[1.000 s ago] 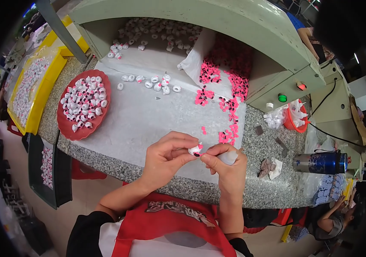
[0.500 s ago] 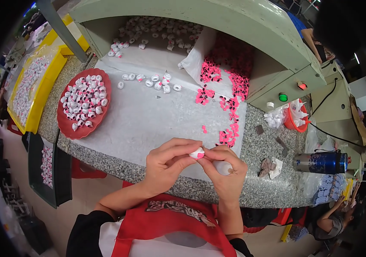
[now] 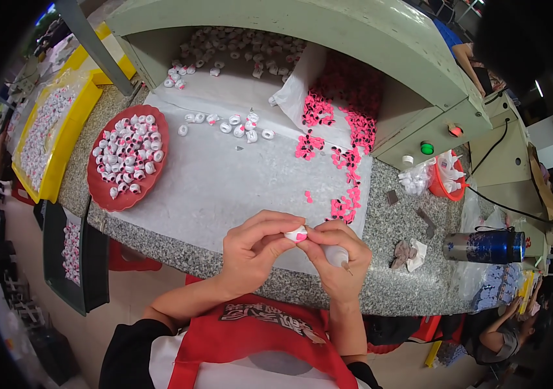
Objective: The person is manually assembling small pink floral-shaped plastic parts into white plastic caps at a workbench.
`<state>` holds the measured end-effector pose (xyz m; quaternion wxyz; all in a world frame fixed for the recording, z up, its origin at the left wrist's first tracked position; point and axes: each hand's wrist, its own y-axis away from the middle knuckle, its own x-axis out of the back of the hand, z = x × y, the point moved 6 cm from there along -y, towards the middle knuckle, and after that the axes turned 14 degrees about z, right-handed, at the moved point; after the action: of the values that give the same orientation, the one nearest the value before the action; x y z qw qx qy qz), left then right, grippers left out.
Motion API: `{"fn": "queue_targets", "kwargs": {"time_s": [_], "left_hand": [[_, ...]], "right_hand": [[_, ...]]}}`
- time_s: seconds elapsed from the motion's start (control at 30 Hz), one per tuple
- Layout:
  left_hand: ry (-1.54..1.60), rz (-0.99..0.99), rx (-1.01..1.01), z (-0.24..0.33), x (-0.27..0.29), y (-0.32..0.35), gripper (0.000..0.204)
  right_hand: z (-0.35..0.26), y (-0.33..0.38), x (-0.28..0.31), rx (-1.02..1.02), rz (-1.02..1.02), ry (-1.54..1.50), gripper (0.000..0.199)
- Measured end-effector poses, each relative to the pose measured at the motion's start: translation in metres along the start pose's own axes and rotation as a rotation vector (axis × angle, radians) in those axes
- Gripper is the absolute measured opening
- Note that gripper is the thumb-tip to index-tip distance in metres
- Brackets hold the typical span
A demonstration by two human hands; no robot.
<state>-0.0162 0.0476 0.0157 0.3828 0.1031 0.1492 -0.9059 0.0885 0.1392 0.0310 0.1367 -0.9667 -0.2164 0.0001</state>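
My left hand [image 3: 255, 247] pinches a small white cap-like piece with a pink dot [image 3: 297, 234] at the near edge of the granite table [image 3: 380, 272]. My right hand [image 3: 336, 251] touches the same piece with its fingertips and also grips a small white squeeze bottle [image 3: 337, 257] with a thin tip in its palm. Both hands meet over the white sheet [image 3: 224, 181] that covers the table. Loose pink pieces [image 3: 344, 206] lie just beyond my right hand.
A red round plate [image 3: 115, 198] of white pieces sits at the left. More white pieces [image 3: 231, 124] and a pink pile [image 3: 347, 97] lie farther back under the green machine housing [image 3: 328, 32]. Yellow trays [image 3: 62, 139] stand at the far left; a blue bottle [image 3: 483, 246] lies at the right.
My hands have stayed together at the table's near edge. The fingers have shifted slightly around the white piece; nothing else has moved.
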Motion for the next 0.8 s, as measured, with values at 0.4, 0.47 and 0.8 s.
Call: {"fn": "queue_targets", "kwargs": {"time_s": [0.4, 0.47, 0.8], "left_hand": [[0.116, 0.045, 0.213, -0.013, 0.004, -0.001, 0.023], [0.127, 0.036, 0.239, -0.016, 0.004, -0.001, 0.023], [0.449, 0.040, 0.818, -0.053, 0.004, 0.005, 0.024]], "right_hand": [[0.009, -0.005, -0.004, -0.056, -0.088, -0.054, 0.018], [0.010, -0.005, -0.004, -0.067, -0.097, -0.072, 0.018], [-0.001, -0.006, -0.002, -0.003, -0.061, 0.032, 0.029]]}}
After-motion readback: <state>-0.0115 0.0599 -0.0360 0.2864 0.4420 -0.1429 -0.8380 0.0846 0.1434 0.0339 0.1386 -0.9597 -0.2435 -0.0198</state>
